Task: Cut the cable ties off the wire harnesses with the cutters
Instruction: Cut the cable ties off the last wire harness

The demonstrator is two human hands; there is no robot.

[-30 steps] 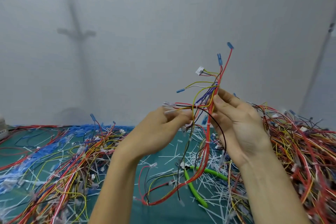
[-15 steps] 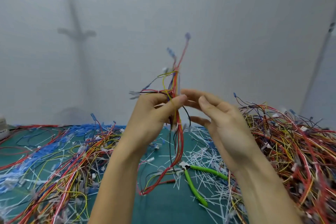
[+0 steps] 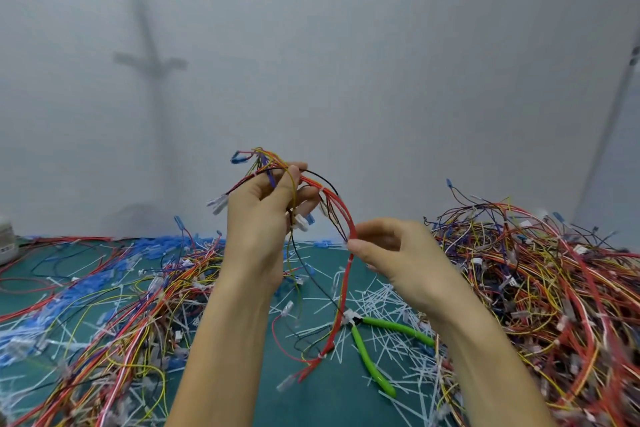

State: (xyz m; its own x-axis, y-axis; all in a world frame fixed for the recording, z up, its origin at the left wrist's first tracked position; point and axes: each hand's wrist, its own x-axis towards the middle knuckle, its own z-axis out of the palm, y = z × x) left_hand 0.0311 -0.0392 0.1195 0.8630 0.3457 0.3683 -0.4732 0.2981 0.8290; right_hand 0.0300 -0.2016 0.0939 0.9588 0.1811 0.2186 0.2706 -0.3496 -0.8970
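**Two bare hands hold one wire harness above a cluttered bench**

The left hand is raised, its fingers curled round the top end of a harness, with blue-tipped and white plug ends fanning out above and beside the fist. From that grip a bundle of mostly red wires arches over to the right hand. The right hand sits lower and pinches the bundle between the tips of thumb and forefinger, the other fingers loosely curled behind. A white tie wraps the bundle just past the left hand's fingers.

Below the right-hand pinch the harness hangs down, and its loose red ends lie on the green mat. The cutters, with bright green handles, lie flat on the mat. No hand touches them. Their head lies against the hanging wires, and the handles point toward the person's right.

Cut ties, thin white strips, litter the mat around the cutters. A tall tangle of red, yellow and dark harnesses, the right pile, rises just beside the right forearm. A flatter left pile spreads across the other side, with a drift of blue pieces beyond it. A plain pale wall stands behind the bench.
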